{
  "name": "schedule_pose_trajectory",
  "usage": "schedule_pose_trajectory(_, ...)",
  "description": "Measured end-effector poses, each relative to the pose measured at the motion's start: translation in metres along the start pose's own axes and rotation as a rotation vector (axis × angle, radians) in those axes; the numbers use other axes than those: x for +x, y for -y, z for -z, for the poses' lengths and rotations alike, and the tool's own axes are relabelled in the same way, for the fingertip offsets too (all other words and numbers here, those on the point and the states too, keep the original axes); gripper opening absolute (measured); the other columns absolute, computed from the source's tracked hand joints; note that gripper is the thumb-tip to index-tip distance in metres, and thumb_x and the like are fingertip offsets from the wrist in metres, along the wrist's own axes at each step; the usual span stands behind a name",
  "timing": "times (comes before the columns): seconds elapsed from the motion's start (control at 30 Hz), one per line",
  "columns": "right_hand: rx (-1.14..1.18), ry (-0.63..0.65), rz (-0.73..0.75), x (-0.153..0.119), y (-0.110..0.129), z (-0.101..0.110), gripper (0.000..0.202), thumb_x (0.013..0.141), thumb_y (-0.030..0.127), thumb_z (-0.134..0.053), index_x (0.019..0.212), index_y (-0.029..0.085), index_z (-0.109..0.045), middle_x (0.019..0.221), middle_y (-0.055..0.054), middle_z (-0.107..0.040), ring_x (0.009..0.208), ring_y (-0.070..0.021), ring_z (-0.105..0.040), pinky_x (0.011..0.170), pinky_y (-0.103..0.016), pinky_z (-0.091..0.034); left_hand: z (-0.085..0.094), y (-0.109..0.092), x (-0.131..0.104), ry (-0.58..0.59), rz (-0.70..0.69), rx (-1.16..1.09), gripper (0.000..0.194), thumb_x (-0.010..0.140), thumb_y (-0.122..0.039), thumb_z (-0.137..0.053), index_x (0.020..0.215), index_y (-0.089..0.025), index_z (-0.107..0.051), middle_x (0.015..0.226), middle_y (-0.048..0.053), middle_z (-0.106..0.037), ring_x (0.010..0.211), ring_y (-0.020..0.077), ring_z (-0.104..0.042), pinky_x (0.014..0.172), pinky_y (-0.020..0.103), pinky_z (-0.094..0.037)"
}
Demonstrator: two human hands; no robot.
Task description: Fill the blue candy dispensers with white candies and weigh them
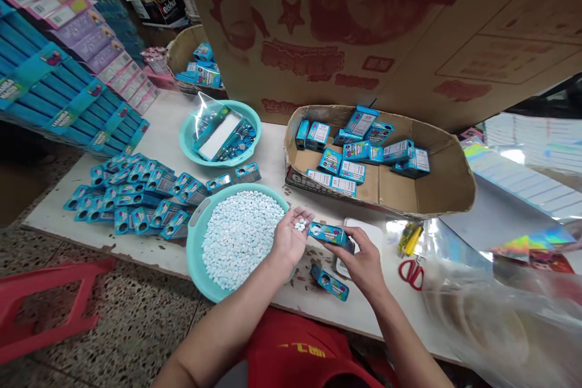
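Observation:
Palm up and cupped, my left hand (289, 241) holds a few small white candies (300, 225) just above the right rim of a teal basin (193, 248). Many pale candies (240, 236) fill that basin. My right hand (364, 259) grips a small blue candy box (325, 233) by its right end. The box lies tilted, its hole end close to my left fingertips, with white showing at the hole. Below my hands, another blue box (333, 286) lies on the table. A flat white device (373, 231) is partly hidden behind my right hand.
Several blue boxes (136, 191) lie grouped on the left. Behind are a second teal basin (185, 148) with trinkets and a cardboard tray (422, 200) of boxes. Red scissors (411, 274) and clear plastic (486, 321) lie right. A red stool (54, 279) stands at left.

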State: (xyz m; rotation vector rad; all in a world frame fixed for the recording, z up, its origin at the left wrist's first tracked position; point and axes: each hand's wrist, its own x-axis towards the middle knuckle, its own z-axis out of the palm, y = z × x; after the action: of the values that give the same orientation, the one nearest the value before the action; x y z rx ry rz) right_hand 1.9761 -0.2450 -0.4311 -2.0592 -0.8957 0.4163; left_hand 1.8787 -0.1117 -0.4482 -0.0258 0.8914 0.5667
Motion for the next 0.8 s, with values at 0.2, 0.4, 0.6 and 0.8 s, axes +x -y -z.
schedule_pose_trajectory(0.2,0.325,-0.044,-0.237,-0.003,0.004,-0.017,0.041,0.061,0.044,-0.078,0.091,0.022,-0.062,0.086,-0.003,-0.065,0.077,-0.0211,-0.06,0.074,-0.035,-0.048,-0.005,-0.031,-0.018,0.119,-0.164,0.146,0.023,0.068,-0.01,-0.066,0.09,-0.015,-0.06,0.077,0.002,-0.06,0.071,0.0105,-0.058,0.07,0.025,-0.046)
schedule_pose_trajectory(0.4,0.319,0.047,-0.14,-0.005,0.022,-0.046,0.036,0.065,0.037,-0.076,0.094,0.022,-0.062,0.092,-0.003,-0.064,0.084,-0.0215,-0.06,0.08,-0.036,-0.048,-0.02,-0.038,-0.031,0.245,-0.471,0.392,0.016,0.078,-0.027,-0.062,0.091,-0.019,-0.057,0.064,-0.003,-0.05,0.059,0.0096,-0.051,0.061,0.023,-0.041)
schedule_pose_trajectory(0.6,0.242,0.055,-0.033,-0.002,0.035,-0.059,0.03,0.069,0.033,-0.074,0.095,0.022,-0.062,0.091,-0.004,-0.064,0.087,-0.0223,-0.059,0.079,-0.035,-0.047,-0.016,-0.037,-0.027,0.206,-0.65,0.532,0.016,0.079,-0.036,-0.061,0.085,-0.021,-0.056,0.06,-0.003,-0.046,0.058,0.0101,-0.045,0.058,0.022,-0.038)
schedule_pose_trajectory(0.8,0.255,0.075,-0.024,0.0,0.036,-0.064,0.028,0.071,0.031,-0.072,0.095,0.023,-0.062,0.092,-0.003,-0.063,0.085,-0.021,-0.059,0.077,-0.034,-0.046,-0.015,-0.041,-0.028,0.21,-0.612,0.554,0.018,0.079,-0.035,-0.06,0.087,-0.022,-0.052,0.062,-0.003,-0.049,0.061,0.0115,-0.049,0.062,0.024,-0.041)
